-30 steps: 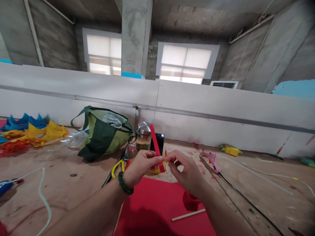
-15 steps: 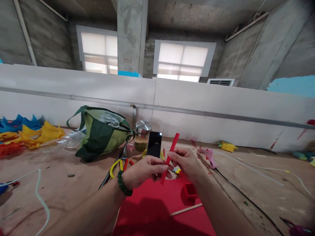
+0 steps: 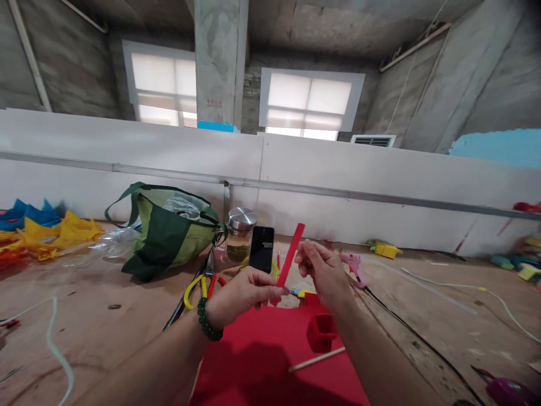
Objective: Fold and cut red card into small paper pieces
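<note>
Between the thumb and fingers of my left hand (image 3: 256, 286) is a narrow red strip (image 3: 291, 256), gripped near its lower end and slanting up to the right. My right hand (image 3: 323, 273) is just right of the strip, apart from it, with its fingers curled in and nothing visible in them. Below both hands lies a red sheet (image 3: 245, 361). On it are a small red box-like piece (image 3: 322, 332) and a thin pale stick (image 3: 316, 359).
Behind my hands stand a phone (image 3: 261, 251), a lidded glass jar (image 3: 240, 234) and a green bag (image 3: 169, 231). Pliers (image 3: 207, 285) with yellow and red handles lie left of the phone. A pink glue gun (image 3: 355, 269) with a black cable lies to the right.
My right hand has let go of the red strip and moved slightly right of it. My left hand still grips the strip's lower end. The view has shifted slightly.
</note>
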`<state>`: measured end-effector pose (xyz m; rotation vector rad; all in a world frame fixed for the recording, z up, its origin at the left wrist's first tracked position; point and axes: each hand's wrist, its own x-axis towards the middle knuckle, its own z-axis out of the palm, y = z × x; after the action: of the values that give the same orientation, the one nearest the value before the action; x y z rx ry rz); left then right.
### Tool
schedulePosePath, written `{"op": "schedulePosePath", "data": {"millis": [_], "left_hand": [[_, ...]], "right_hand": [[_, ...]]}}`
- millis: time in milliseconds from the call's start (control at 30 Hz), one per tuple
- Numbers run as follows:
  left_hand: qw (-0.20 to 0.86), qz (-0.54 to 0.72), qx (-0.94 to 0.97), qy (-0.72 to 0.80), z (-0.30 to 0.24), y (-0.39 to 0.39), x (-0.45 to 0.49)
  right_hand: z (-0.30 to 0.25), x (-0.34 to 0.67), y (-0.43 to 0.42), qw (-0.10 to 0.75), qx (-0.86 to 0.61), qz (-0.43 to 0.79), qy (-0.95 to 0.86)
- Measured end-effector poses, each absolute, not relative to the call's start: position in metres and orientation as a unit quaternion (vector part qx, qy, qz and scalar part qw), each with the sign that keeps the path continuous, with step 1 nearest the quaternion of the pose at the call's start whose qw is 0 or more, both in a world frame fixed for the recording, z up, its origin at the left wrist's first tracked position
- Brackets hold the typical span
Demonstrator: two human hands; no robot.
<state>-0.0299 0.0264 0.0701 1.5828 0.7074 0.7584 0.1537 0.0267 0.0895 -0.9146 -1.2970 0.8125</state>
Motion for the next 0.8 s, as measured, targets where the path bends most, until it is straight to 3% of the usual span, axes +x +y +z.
{"op": "schedulePosePath", "data": {"millis": [67, 167, 300, 367, 567, 800], "left_hand": [[0.635, 0.366, 0.604, 0.313, 0.07, 0.027, -0.029], [0.711, 0.416, 0.479, 0.303, 0.071, 0.029, -0.028], [0.737, 0.452, 0.424, 0.27, 0.072, 0.03, -0.028], [0.739, 0.458, 0.417, 0.264, 0.072, 0.03, -0.027], [0.758, 0.456, 0.395, 0.248, 0.072, 0.029, -0.028], [0.753, 0.449, 0.423, 0.229, 0.071, 0.032, -0.031]], "right_hand": [[0.088, 0.152, 0.024, 0.621, -0.407, 0.264, -0.616], [0.085, 0.15, 0.017, 0.546, -0.381, 0.098, -0.74], [0.084, 0.148, 0.01, 0.405, -0.312, -0.026, -0.859], [0.084, 0.146, 0.009, 0.378, -0.301, -0.07, -0.873], [0.086, 0.145, 0.008, 0.379, -0.28, -0.122, -0.873], [0.089, 0.147, 0.009, 0.398, -0.259, -0.075, -0.877]]}}
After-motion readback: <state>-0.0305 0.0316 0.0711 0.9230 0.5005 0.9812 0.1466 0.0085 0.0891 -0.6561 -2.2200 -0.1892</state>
